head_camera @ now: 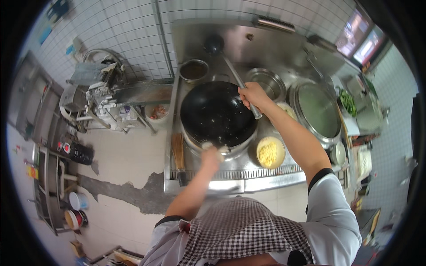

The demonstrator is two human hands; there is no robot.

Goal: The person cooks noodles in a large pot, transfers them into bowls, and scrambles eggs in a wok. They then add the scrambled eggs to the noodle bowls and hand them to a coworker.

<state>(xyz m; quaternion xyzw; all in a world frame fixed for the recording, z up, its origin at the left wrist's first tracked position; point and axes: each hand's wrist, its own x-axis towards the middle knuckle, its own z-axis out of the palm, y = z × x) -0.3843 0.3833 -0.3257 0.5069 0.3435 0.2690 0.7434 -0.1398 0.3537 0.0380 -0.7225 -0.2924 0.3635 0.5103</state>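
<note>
My left hand (pixel 211 159) is closed on a pale cloth (pixel 209 146) at the near rim of a black wok (pixel 216 114); the hand is blurred. Small pale bits lie in the wok. My right hand (pixel 253 95) grips the metal handle of a ladle (pixel 237 73), whose dark bowl is raised beyond the wok's far edge. Just right of the wok sits a bowl of yellow food pieces (pixel 268 153). A second bowl (pixel 287 110) is partly hidden behind my right forearm.
Behind the wok stand a pot of dark liquid (pixel 193 70) and a metal pot (pixel 266 83). A large pot of greenish liquid (pixel 319 111) is at the right, near leafy greens (pixel 347 102). A bamboo wok brush (pixel 178 156) lies left of the wok. A steel splashback (pixel 283 46) rises behind the stove.
</note>
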